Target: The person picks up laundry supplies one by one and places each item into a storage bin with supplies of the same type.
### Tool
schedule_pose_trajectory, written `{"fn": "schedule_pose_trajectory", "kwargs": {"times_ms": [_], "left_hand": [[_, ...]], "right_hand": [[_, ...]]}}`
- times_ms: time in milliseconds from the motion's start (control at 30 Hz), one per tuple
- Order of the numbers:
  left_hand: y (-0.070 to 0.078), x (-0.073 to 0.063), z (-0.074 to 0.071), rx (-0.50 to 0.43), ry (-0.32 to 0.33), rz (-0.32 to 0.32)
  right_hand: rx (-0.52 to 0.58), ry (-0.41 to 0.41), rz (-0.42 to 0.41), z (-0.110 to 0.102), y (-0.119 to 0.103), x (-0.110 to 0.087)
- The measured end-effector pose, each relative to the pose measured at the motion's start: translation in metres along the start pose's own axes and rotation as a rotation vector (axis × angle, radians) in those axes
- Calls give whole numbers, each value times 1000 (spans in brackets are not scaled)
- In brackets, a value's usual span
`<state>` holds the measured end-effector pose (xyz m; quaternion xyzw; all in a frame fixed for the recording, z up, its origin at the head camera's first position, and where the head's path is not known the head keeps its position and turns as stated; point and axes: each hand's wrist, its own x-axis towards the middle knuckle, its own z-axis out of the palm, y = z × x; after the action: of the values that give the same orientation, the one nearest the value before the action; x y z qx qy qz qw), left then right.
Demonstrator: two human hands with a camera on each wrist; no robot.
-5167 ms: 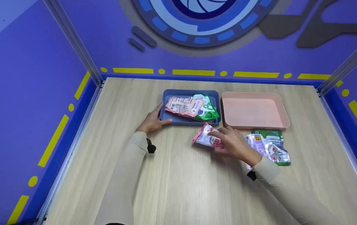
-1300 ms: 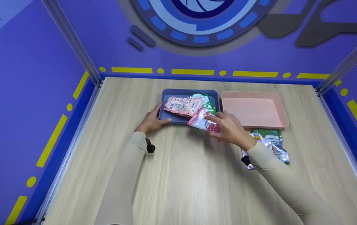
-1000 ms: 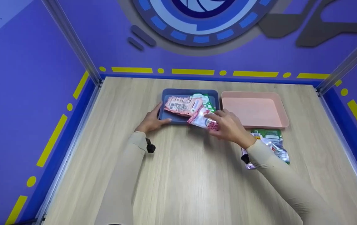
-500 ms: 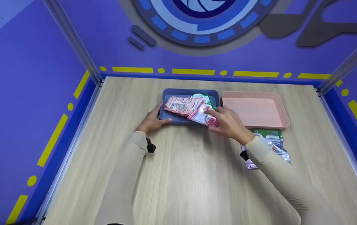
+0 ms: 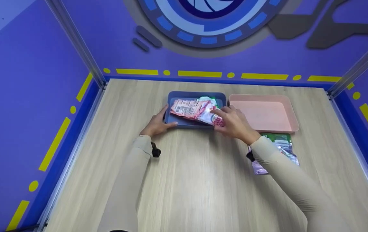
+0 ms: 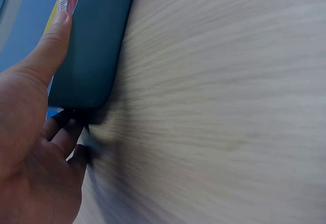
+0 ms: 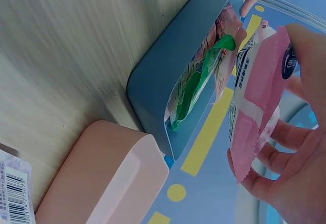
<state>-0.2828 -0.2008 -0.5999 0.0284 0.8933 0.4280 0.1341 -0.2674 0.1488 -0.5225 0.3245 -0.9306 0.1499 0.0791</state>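
My left hand [image 5: 155, 125] grips the left front corner of a dark blue tray [image 5: 191, 126], thumb on the front rim and the other fingers round its side. In my right hand [image 5: 235, 124] is a pink-and-white snack packet [image 5: 207, 116], pinched by its right end and held tilted over the tray's front right part. The right wrist view shows the packet [image 7: 260, 91] between thumb and fingers, apart from the tray's contents. Inside the tray lie a pink packet [image 5: 185, 109] with a printed label and a green-and-white packet [image 5: 208, 98], partly hidden by the held one.
A pink tray [image 5: 264, 116] stands right beside the blue one. In front of it on the wooden table [image 5: 184, 180] lie a green-and-silver bag [image 5: 285, 145] and a purple packet [image 5: 259, 169], partly covered by my right forearm. Blue panels [image 5: 203, 61] wall the table's back and sides.
My right hand has carried the pink-and-white packet from above the table, forward and slightly left, to over the blue tray. My left hand has stayed at the tray's corner.
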Motion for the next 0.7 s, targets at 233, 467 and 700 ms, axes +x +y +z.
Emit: {"fn": "schedule_pose_trajectory", "kwargs": {"times_ms": [233, 467, 700], "left_hand": [[-1, 0, 1, 2, 6, 3], [-1, -1, 0, -2, 12, 18], [0, -1, 1, 13, 11, 11]], "right_hand": [[4, -26, 26, 1, 2, 3], [-3, 3, 9, 4, 4, 8], [28, -4, 36, 5, 3, 16]]}}
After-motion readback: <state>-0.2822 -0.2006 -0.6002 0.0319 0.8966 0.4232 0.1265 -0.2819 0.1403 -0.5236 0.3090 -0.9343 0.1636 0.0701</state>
